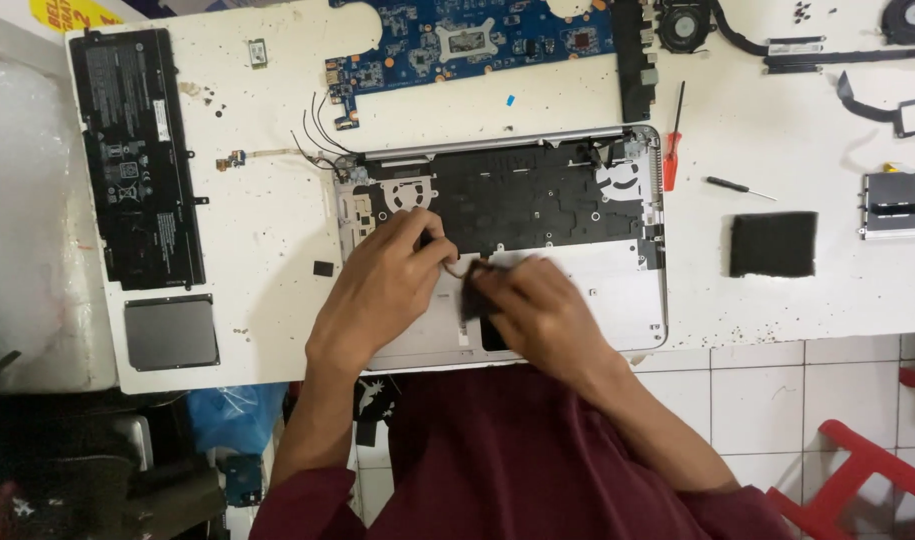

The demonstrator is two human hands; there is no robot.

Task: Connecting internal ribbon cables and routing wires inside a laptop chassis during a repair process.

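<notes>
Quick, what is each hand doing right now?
Left hand: fingers pinched on something small over the laptop case; cannot tell what.
Right hand: closed on a small black part.

white worktable [267, 250], speckled with debris. open silver laptop base [617, 300] sits right under the grip. well left of it: black battery pack [137, 160], grey touchpad panel [172, 332]. beyond it: blue motherboard [457, 40]. right of it: red screwdriver [671, 160], black screwdriver [732, 186], black foam square [773, 244]
</notes>
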